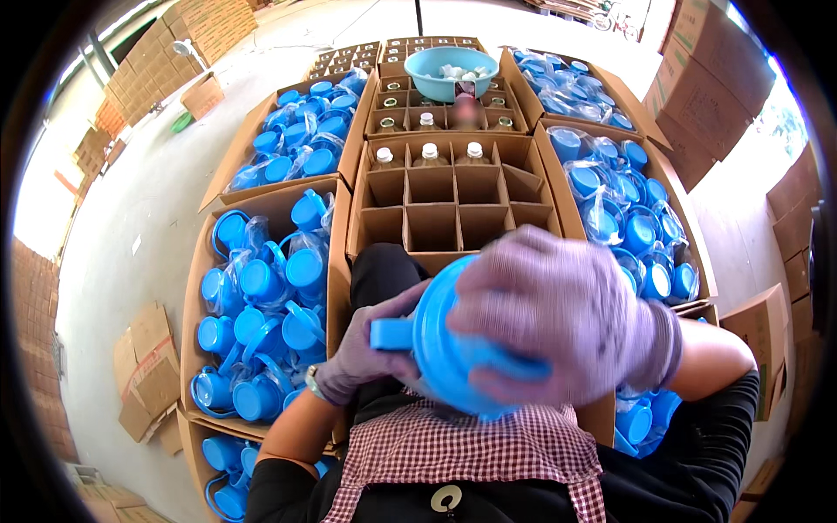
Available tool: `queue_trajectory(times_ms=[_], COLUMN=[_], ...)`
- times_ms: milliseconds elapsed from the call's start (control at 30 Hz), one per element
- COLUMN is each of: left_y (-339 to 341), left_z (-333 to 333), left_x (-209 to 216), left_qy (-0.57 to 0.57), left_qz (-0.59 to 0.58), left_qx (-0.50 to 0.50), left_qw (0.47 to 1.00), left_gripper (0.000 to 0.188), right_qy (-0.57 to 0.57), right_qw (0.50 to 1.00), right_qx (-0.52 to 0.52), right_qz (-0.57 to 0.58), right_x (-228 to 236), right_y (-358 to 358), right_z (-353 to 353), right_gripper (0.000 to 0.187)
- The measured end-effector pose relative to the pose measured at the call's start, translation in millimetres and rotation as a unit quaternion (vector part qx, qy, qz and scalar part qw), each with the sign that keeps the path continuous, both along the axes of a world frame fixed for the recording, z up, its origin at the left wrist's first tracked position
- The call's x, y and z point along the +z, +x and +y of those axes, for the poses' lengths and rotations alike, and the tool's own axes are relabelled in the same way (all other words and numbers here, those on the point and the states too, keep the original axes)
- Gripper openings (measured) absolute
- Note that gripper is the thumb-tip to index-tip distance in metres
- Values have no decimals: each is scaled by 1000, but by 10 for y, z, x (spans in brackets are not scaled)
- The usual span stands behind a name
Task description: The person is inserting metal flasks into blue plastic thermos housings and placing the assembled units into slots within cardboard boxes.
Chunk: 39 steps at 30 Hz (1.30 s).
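Above the checked apron (471, 444), I observe the blue handled item (436, 336), left hand (370, 347) gripping it beside the handle (391, 334), right hand (558, 318) clasped across its right side, blurred, divided carton (432, 212) with bottles (430, 155) ahead.

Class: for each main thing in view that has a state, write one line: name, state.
Left hand: gloved, gripping the blue handled item
Right hand: gloved, over the item, blurred
Divided box: open, partly filled
White-capped bottles: upright, closed
Light-blue basin: open, holding white pieces
Left carton: open, filled with blue pieces
Loose cardboard: partly flattened, on the floor
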<state>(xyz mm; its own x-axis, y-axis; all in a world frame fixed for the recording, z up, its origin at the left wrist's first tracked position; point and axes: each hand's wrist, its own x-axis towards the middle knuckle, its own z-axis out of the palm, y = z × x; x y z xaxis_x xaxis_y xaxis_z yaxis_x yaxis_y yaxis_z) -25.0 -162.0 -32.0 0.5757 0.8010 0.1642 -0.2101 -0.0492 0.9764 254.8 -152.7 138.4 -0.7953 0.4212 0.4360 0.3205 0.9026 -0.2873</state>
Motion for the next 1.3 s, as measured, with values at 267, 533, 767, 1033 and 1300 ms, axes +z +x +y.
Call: queue_trajectory(times_ms=[267,533,767,1033,1300], left_y=[461,-247,-834,-769,-193], left_z=[64,-315,-188,-428,-340], left_x=[-188,28,-117,-360,216], left_qy=[-104,-90,229,204,-79], left_qz=[-109,-245,249,51,-414], left_qx=[186,456,460,424,293], left_qw=[971,851,821,881,858], left_gripper=[92,87,91,86,93], right_qy=[-61,-249,-36,304,233], right_qw=[997,815,886,903,931], right_qx=[-7,-225,-47,80,78], right_qz=[56,472,461,293,270], right_x=[-277,-1661,-1715,-1156,-1565], right_y=[229,651,-119,216,410], right_z=[763,461,177,508,504], right_gripper=[40,28,38,35,36])
